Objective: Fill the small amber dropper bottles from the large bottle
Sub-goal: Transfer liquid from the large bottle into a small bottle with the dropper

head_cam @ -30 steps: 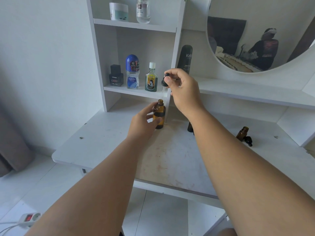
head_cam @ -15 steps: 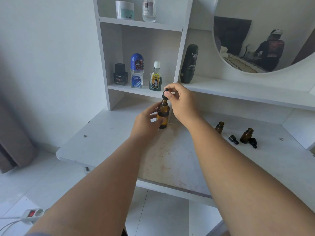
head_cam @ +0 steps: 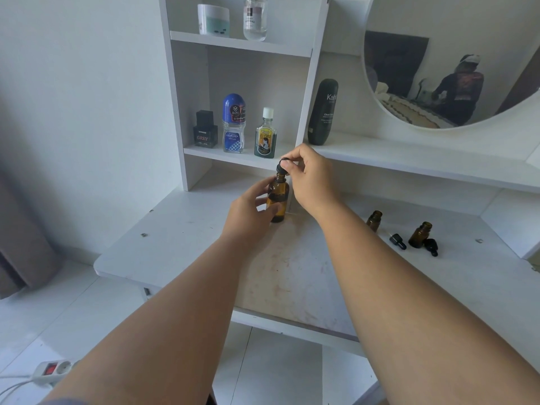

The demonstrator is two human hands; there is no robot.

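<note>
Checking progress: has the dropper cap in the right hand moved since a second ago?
Yes. The dropper cap in the right hand has come down, now just above the large amber bottle.

GREY on black bottle [head_cam: 205, 133], CASABLANCA on roll-on [head_cam: 233, 124]

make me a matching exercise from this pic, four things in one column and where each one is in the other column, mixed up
Things
1. large amber bottle
2. dropper at that bottle's neck
3. tall dark bottle
4. white jar

Places
A. on the top shelf
B. pinched by the right hand
C. on the long shelf under the mirror
D. upright on the desk, gripped by the left hand

Pairs: 1-D, 2-B, 3-C, 4-A
</note>
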